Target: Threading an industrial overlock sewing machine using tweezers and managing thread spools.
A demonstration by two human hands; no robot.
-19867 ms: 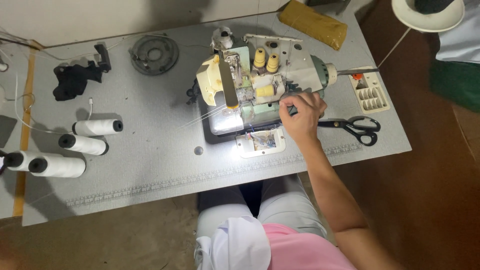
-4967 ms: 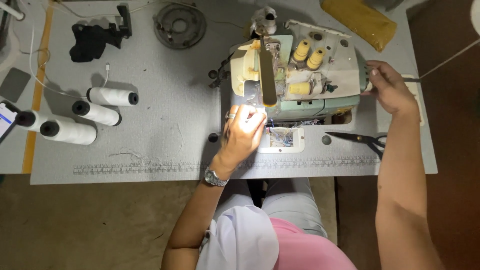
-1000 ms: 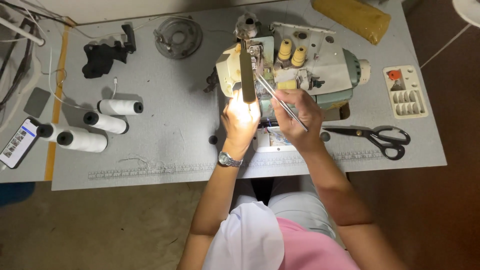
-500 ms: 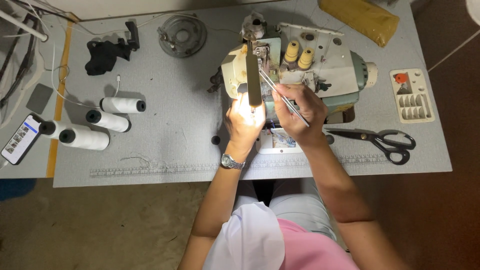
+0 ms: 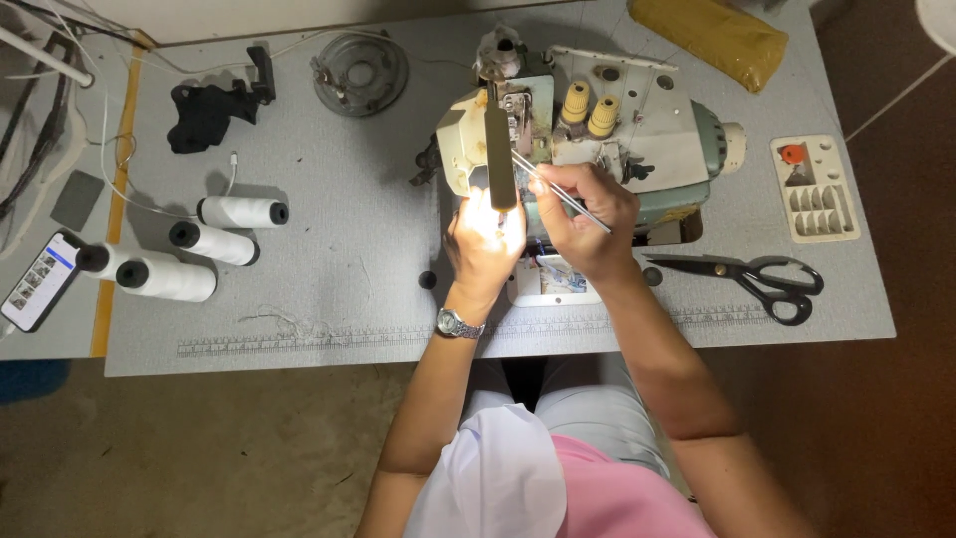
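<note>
From the head camera, looking straight down, a cream and pale green overlock sewing machine (image 5: 588, 149) sits at the back of a grey counter (image 5: 329, 289). The right hand (image 5: 588, 214) has its fingers pinched shut on thin metal tweezers (image 5: 558, 189), whose tips point up and left into the machine's front, just beside the lamp-lit needle area. The left hand (image 5: 485, 239) is cupped close under that bright spot, touching the machine's front; whether its fingers grip thread or anything else I cannot tell, as the glare washes them out. A wristwatch (image 5: 458, 324) shows on that arm.

Black-handled scissors (image 5: 747, 277) lie on the counter to the right, near a small white parts tray (image 5: 817, 187). Three white thread cones (image 5: 194, 249) lie on their sides to the left, well apart from the hands, and a phone (image 5: 38, 281) rests at the far left edge.

As a judgement: both hands crowd the needle zone, so a slip of the tweezers could nick the left fingers or bend a needle, and any thread could slide from the tips.
</note>
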